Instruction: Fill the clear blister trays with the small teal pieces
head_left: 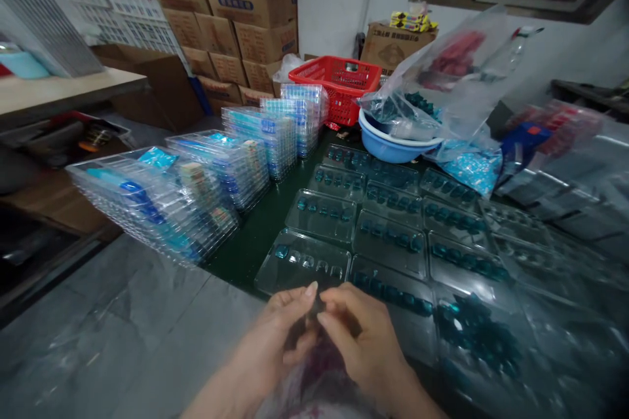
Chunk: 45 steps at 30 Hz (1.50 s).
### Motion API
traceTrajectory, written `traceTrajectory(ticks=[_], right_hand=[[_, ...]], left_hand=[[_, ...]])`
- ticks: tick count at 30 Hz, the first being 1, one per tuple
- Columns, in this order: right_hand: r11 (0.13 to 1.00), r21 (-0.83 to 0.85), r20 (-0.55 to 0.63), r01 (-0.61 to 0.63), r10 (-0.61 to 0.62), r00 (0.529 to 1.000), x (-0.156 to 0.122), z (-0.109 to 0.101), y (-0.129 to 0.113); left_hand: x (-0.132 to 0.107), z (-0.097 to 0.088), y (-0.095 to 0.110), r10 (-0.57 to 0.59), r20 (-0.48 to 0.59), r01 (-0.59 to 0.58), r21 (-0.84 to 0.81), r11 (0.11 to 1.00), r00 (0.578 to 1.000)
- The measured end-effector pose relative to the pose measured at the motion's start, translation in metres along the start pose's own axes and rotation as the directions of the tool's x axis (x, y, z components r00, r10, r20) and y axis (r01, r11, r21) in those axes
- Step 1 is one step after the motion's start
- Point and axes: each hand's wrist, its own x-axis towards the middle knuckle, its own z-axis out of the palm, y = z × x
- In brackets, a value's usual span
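Observation:
My left hand (287,321) and my right hand (363,327) are close together at the near edge of the table, fingers bent and tips pinched. Whatever is between the fingertips is too small and dark to make out. Just beyond them lies a clear plastic tray (275,278) with a teal glossy piece (282,251) in its leftmost hollow; the other hollows look clear. Further clear trays (319,226) hold rows of teal pieces. To the right of my right hand, a loose heap of teal pieces (479,334) rests on a tray.
Stacks of clear trays (162,200) with blue packets line the table's left side. At the back stand a red basket (339,88) and a blue basin (393,147) with a plastic bag (442,78). Cartons (230,6) are piled behind. Grey floor (118,321) lies at left.

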Motion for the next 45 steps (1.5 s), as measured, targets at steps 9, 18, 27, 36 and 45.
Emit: traceTrajectory(ticks=[9, 18, 27, 36, 45], right_hand=[[0.97, -0.224, 0.134, 0.094, -0.065, 0.989, 0.028, 0.0, -0.014], [0.818, -0.574, -0.062, 0.025, -0.074, 0.995, 0.074, 0.031, 0.006], [0.6, -0.797, 0.078, 0.072, -0.016, 0.997, 0.083, 0.049, 0.012], [0.727, -0.672, 0.133, 0.139, -0.066, 0.989, 0.067, 0.004, -0.005], [0.586, -0.783, 0.237, 0.207, -0.025, 0.971, 0.042, 0.016, 0.015]], left_hand=[[-0.006, -0.015, 0.016, -0.059, -0.103, 0.047, -0.115, 0.992, 0.993], [-0.023, -0.046, 0.04, 0.039, -0.363, -0.123, -0.21, 0.97, 0.931], [-0.023, -0.056, 0.039, 0.119, -0.216, -0.163, -0.198, 0.967, 0.969], [-0.02, -0.048, 0.035, 0.227, -0.194, -0.253, -0.121, 0.96, 0.954], [-0.017, -0.027, 0.034, 0.266, -0.088, -0.268, -0.013, 0.963, 0.96]])
